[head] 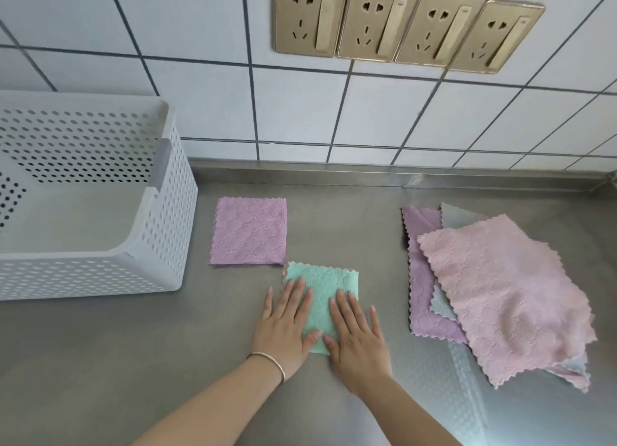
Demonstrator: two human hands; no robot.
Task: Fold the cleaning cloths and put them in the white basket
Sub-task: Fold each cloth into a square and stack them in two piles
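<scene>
Low in the middle of the frame, a folded green cloth (322, 303) lies on the steel counter (100, 362) under both hands. The left hand (283, 325) rests flat on its left part, fingers straight and spread a little, a thin bangle (270, 362) on the wrist. The right hand (355, 335) lies flat on its right part, fingers straight too; the 2 thumbs nearly meet at the cloth's near edge. Neither hand grips anything. Just above and left, a folded purple cloth (248, 231) sits almost corner to corner with the green one. At the left edge stands the white basket (160, 231), apart from both cloths. At the right lies a loose pile of unfolded cloths (500, 295), a pink one on top. 4 sockets (407, 28) line the tiled wall (167, 44) at the top.
</scene>
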